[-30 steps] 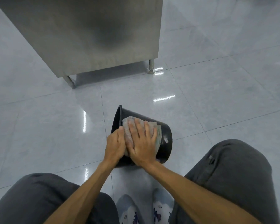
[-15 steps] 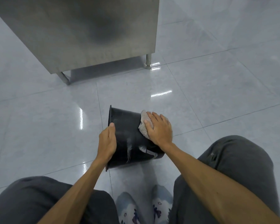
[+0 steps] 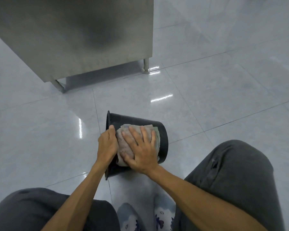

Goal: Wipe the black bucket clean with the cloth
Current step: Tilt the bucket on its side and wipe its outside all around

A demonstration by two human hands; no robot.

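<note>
A black bucket (image 3: pixel 162 139) lies on its side on the tiled floor, its open mouth facing left and its base to the right. A grey-beige cloth (image 3: pixel 123 144) is spread over the bucket's upper side. My right hand (image 3: pixel 141 148) lies flat on the cloth with fingers spread, pressing it against the bucket wall. My left hand (image 3: pixel 107 145) grips the bucket's rim at the mouth end, right next to the cloth. The near side of the bucket is hidden under both hands.
A stainless steel cabinet (image 3: pixel 77 35) on short legs stands on the floor beyond the bucket. My knees in dark trousers (image 3: pixel 232 177) flank the bucket, and my patterned slippers (image 3: pixel 163 215) sit just below it. Glossy grey floor tiles (image 3: pixel 223 90) stretch all around.
My right hand has slid the cloth from the bucket's base end back toward the mouth, close to my left hand. The cloth now lies spread wider under the palm.
</note>
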